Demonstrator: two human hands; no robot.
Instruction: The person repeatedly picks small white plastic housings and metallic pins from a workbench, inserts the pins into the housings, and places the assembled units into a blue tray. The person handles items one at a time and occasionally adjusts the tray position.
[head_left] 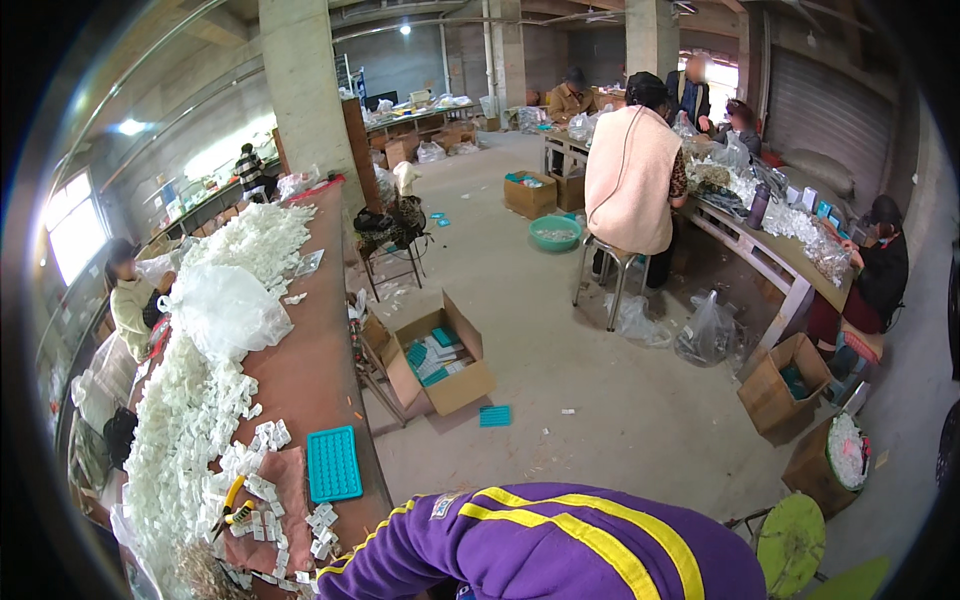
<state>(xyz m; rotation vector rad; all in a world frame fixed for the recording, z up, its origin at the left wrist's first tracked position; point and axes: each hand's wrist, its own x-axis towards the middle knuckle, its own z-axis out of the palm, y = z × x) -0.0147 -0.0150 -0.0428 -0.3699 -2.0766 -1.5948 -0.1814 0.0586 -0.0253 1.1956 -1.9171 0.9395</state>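
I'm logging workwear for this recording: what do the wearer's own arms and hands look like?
The visible sleeve is purple, with bold yellow stripes and a small pale patch near them. Neither hand can be made out.

Small white plastic pieces (322,517) lie scattered at differing angles, some overlapping, on a reddish-brown cloth (291,476) and tabletop (312,380).

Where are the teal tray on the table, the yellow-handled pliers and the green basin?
Teal tray (334,464), head view: middle of its top.
Pliers (235,490), head view: upper handle.
Green basin (555,246), head view: outer wall.
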